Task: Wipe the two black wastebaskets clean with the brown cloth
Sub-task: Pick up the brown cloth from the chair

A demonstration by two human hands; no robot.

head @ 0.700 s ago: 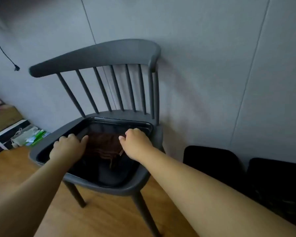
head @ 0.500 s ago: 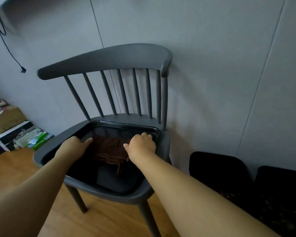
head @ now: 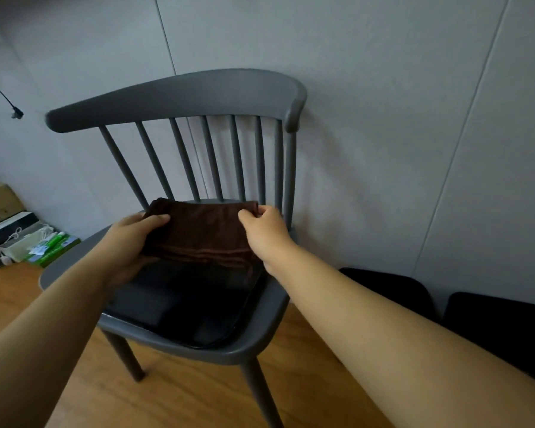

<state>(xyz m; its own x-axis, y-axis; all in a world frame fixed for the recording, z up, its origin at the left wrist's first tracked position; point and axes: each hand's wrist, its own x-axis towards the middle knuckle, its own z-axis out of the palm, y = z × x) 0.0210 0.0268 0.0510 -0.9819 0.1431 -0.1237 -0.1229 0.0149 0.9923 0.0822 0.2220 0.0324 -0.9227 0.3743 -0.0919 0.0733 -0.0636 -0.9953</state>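
Both hands are pinching the cloth [head: 203, 234] — left hand [head: 130, 242] and right hand [head: 264, 231] each holding a top corner — above the black tray [head: 183, 310] on the chair [head: 179, 94]. The two wastebaskets [head: 393, 291] are standing unwiped on the floor beside it — all wiping is remaining.

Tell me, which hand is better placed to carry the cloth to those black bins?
Probably the right hand: it pinches the brown cloth and is nearer the wastebaskets, which stand on its side.
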